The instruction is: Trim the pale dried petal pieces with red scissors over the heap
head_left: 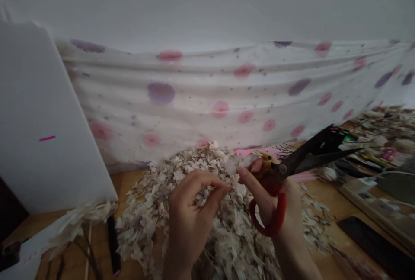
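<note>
A heap of papery off-white flakes (pixel 152 202) is seen spread over a wooden counter (pixel 121 185), directly beneath and in front of both hands. The left hand (pixel 191 223) is curled above the heap's middle, its thumb and fingertips pinched together, with a flake apparently caught between them. Red-handled black scissors (pixel 283 168) are clenched in the right hand (pixel 288 213), the handle loops hanging below the fist. The long axis of the blades is angled up and to the right, so that the tips are directed away from the heap. The left hand is placed nearer the heap's centre, while the right is held over its right flank. A pale translucent scrap (pixel 240 164) is seen just beside the scissors' pivot, between the hands. Behind the heap, a polka-dotted white cloth (pixel 194 85) is hung against the wall, and a black smartphone (pixel 369 241) is laid at the counter's right.
</note>
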`<state>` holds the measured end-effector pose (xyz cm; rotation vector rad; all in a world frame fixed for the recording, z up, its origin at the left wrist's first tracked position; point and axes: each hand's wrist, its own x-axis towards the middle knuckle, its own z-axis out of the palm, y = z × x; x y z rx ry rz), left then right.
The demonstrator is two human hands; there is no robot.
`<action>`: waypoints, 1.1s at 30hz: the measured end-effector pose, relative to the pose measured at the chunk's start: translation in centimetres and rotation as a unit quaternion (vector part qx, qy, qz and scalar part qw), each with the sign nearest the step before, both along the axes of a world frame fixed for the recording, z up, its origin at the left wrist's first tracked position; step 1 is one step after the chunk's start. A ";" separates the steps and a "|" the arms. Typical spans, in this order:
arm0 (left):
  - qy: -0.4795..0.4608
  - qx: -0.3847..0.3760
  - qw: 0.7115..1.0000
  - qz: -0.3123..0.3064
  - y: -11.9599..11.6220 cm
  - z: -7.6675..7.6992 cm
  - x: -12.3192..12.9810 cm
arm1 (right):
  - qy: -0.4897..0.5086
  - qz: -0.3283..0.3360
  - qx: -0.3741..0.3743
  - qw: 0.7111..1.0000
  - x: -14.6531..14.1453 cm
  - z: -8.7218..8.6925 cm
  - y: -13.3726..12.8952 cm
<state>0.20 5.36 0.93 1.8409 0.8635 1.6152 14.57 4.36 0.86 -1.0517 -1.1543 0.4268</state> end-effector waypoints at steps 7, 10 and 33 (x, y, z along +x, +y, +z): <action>0.091 -0.196 0.973 -0.075 -1.2 0.4 -1.7 | 0.010 0.012 -0.003 1.000 -0.1 0.2 0.0; -0.032 -0.264 0.963 -0.038 -1.1 0.3 -0.6 | -0.002 0.048 -0.014 0.999 -0.7 0.3 -0.3; -0.165 -0.205 0.963 0.063 0.3 -0.8 1.5 | 0.028 0.043 -0.007 0.999 -1.4 -0.3 -0.2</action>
